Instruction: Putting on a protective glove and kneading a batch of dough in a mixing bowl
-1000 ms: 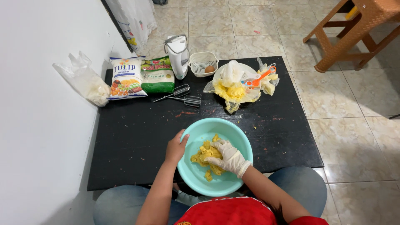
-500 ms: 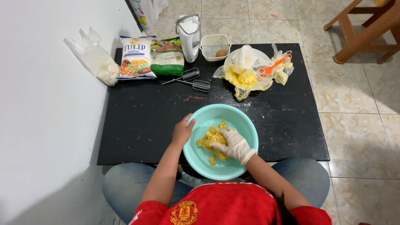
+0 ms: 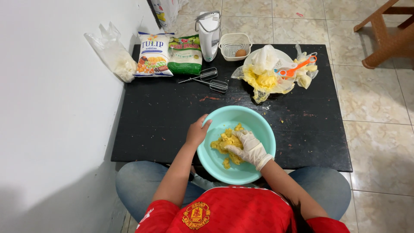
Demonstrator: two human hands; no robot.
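On the black counter (image 3: pixel 151 116), turquoise bowl (image 3: pixel 263 129) of yellow dough (image 3: pixel 225 141), bare left hand (image 3: pixel 197 131) clamped on its rim, gloved right hand (image 3: pixel 249 146) spread flat, pressing the dough

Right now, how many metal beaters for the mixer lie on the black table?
2. One metal beater lies just below the white hand mixer; the other beater lies beside it, nearer the teal bowl. Both are detached. No others show.

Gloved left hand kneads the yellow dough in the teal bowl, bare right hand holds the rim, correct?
Sides swapped. In the head view the gloved right hand kneads the yellow dough in the teal bowl, and the bare left hand holds the rim.
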